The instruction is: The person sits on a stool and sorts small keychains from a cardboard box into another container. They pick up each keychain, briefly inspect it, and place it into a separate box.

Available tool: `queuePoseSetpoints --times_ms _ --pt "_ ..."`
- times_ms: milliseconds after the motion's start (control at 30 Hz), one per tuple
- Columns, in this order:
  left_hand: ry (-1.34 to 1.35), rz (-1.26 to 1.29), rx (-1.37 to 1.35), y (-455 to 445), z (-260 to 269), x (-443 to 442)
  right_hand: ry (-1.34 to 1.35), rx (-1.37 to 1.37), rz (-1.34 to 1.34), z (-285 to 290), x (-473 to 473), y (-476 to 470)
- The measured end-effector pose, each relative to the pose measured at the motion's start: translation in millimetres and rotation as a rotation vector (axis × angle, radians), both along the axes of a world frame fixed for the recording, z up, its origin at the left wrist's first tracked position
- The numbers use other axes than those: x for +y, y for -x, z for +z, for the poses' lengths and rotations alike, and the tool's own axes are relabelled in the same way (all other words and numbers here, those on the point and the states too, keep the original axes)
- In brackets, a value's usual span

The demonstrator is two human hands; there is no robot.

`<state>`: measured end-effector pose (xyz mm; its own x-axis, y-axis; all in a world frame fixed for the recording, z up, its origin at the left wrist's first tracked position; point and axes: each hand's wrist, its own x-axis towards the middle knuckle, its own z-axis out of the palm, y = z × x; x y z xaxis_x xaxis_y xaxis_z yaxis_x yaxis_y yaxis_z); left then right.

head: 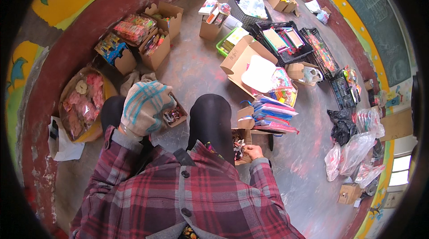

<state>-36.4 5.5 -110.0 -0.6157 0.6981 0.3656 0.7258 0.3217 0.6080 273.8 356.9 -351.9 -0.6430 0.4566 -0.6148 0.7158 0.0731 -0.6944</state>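
My left hand [147, 106], in a beige knit glove with blue stripes, is raised above my left knee, beside a small cardboard box [181, 118] of small mixed items. Its fingers are curled, and whether they hold anything is hidden. My bare right hand [253, 152] is at a second small open cardboard box [247, 135] by my right knee. Its fingertips pinch a small pale and dark item [239, 145], too small to name, over similar pieces in the box.
Folded pink and blue packets [273, 115] lie right of my knee, near a large open carton [234, 59]. Cartons of packaged goods [157, 49] and a bag of pink items [83, 101] stand left. Black crates [288, 54] stand ahead; plastic bags [357, 153] lie right.
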Motion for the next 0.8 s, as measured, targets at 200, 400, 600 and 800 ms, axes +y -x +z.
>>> queuePoseSetpoints --times_ms 200,400,600,800 --pt "0.04 0.014 -0.031 2.8 -19.7 -16.2 0.027 0.171 -0.094 11.2 2.7 15.0" --pt "-0.177 0.037 -0.251 -1.1 -30.7 -13.7 0.527 0.555 -0.28 62.2 2.4 30.6" --pt "0.195 0.073 0.352 4.0 -28.5 -11.6 0.764 0.851 -0.292 148.8 -32.9 80.4" --pt "0.043 -0.117 -0.016 -1.9 -27.2 -4.5 1.136 0.981 -0.143 227.5 -100.5 157.5"
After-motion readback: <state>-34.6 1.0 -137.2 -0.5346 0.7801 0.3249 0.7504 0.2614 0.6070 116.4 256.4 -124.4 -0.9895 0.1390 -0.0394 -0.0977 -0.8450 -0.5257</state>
